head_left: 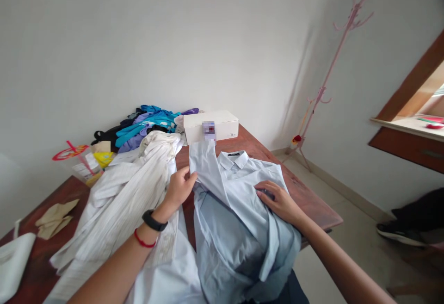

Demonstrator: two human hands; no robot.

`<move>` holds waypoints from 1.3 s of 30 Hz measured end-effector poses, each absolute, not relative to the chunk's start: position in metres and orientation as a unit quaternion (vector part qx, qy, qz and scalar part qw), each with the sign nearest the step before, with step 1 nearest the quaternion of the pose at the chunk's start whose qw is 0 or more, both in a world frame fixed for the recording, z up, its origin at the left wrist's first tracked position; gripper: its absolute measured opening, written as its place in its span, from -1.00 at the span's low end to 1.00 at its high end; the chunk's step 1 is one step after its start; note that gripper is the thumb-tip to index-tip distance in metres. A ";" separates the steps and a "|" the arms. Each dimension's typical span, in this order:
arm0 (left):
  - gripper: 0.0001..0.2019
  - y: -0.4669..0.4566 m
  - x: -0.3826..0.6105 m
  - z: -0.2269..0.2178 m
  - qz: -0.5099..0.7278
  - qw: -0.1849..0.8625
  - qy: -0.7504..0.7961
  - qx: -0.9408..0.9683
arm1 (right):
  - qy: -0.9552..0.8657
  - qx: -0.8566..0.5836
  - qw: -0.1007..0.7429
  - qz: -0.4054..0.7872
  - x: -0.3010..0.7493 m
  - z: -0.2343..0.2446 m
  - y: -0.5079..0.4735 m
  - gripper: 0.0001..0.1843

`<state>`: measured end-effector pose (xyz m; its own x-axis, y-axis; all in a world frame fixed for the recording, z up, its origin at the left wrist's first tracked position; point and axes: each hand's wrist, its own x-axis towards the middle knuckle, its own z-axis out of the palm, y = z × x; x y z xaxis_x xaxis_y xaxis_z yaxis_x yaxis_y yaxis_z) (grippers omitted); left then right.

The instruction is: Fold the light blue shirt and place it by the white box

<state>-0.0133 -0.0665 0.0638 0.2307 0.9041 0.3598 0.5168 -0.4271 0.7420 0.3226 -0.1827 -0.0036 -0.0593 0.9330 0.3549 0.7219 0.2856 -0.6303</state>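
Brown, the table (312, 202) carries a pale-blue shirt (236, 230), cut off at the near side, and a far white box (194, 130) with illegible print (231, 135), my left hand (180, 186) pinching the sleeve (208, 170), my right hand (277, 200) resting half-open on the shirt, the black collar label (234, 154) unreadable.

Pale-blue collared shirt (239, 220): lower centre of frame, rumpled, partly folded. Collar (239, 161) faces top edge, dark label (234, 154) inside. Sleeve-like strip (208, 170) points up, left of collar.
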 end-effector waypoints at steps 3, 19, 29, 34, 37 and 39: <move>-0.68 -0.061 -0.015 0.053 0.431 0.311 0.430 0.729 | -0.717 -0.587 0.347 0.147 0.321 -0.002 -0.186 -0.59; -0.65 -0.103 -0.002 0.044 0.297 0.127 0.157 0.933 | -0.733 -0.518 0.356 0.262 0.227 0.033 -0.169 -0.40; -0.68 -0.091 0.000 0.028 0.255 0.166 0.275 0.912 | -0.540 -0.575 0.543 0.289 0.279 0.027 -0.173 -0.62; -0.82 -0.091 0.001 0.033 0.275 0.177 0.350 0.878 | -0.390 -0.541 0.676 0.313 0.310 0.040 -0.192 -0.63; -0.82 -0.090 0.002 0.035 0.312 0.188 0.398 0.842 | -0.339 -0.520 0.710 0.332 0.328 0.049 -0.204 -0.68; -0.82 -0.090 0.002 0.036 0.324 0.187 0.427 0.823 | -0.332 -0.509 0.722 0.332 0.337 0.053 -0.210 -0.71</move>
<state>0.0021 -0.0901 0.0361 0.4250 0.8247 0.3733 0.5828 -0.5648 0.5842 0.3367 -0.2099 0.0525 0.5603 0.8161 0.1416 -0.1415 0.2628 -0.9544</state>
